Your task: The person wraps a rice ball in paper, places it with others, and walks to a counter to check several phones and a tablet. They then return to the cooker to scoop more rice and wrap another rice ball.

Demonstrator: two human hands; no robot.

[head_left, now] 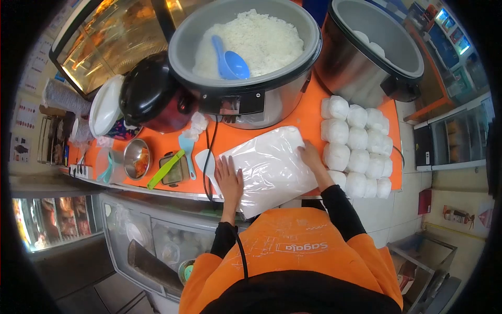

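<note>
A flat pack of white sheets in clear plastic (pixel 272 170) lies at the front edge of the orange table, glossy and slightly creased. My left hand (pixel 229 180) rests flat on its left side, fingers spread. At the pack's right edge, my right hand (pixel 312 159) has its fingers bent together over the border; the thumb is hidden. Just left of my left hand lies a white rice paddle (pixel 205 161), with a black cord crossing it. Rows of white paper-wrapped bundles (pixel 357 138) are stacked to the right of my right hand.
Behind the pack stands a large open rice cooker (pixel 180 52) of white rice with a blue scoop (pixel 232 64). Another big cooker (pixel 345 63) holds white bundles. Leftward are green tongs (pixel 166 169), a metal bowl (pixel 137 158), a light-blue paddle (pixel 187 149) and a black-lidded cooker (pixel 157 89).
</note>
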